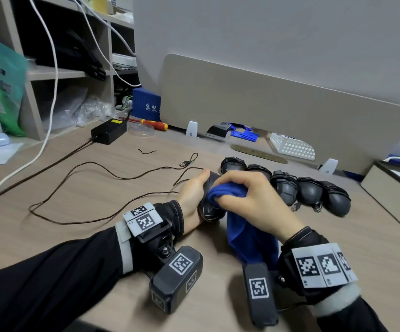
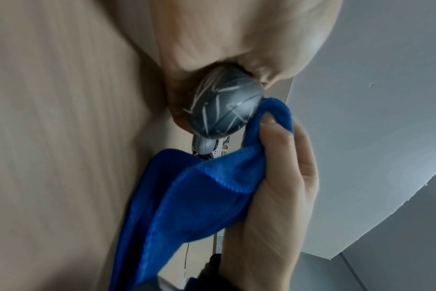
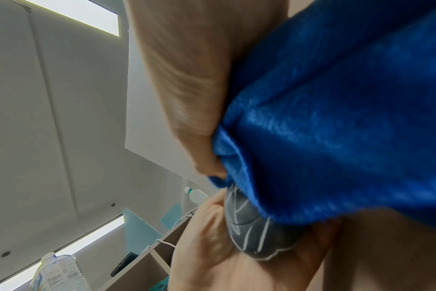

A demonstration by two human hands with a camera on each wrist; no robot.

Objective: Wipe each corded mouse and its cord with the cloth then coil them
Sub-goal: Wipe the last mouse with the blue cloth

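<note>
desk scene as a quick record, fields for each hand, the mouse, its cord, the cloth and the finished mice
left hand: left hand grips the patterned mouse on the desk
right hand: right hand holds the blue cloth bunched against the mouse
cord: brown cord lies uncoiled, looping left across the desk
cloth: rest hangs down under the right hand
finished mice: row of wrapped mice behind the hands, cords wound round them
stage: wiping the mouse body, coiling not yet done

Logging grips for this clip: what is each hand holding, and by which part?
Left hand grips the dark mouse around its sides. Right hand pinches a bunched fold of the blue cloth against the mouse's top.
</note>
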